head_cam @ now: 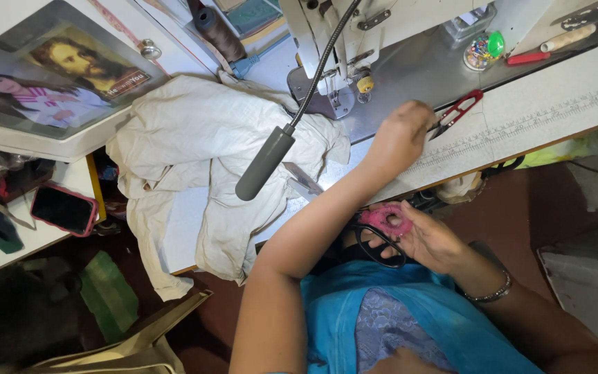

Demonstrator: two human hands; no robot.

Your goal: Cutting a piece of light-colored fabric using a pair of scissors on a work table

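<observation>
The left hand [399, 135] touches the red snips [455, 112] on the surface [555, 104]; their long axis angles away up-right. The right hand [427, 239] pinches pink-handled scissors [382, 232] at the lap.
</observation>
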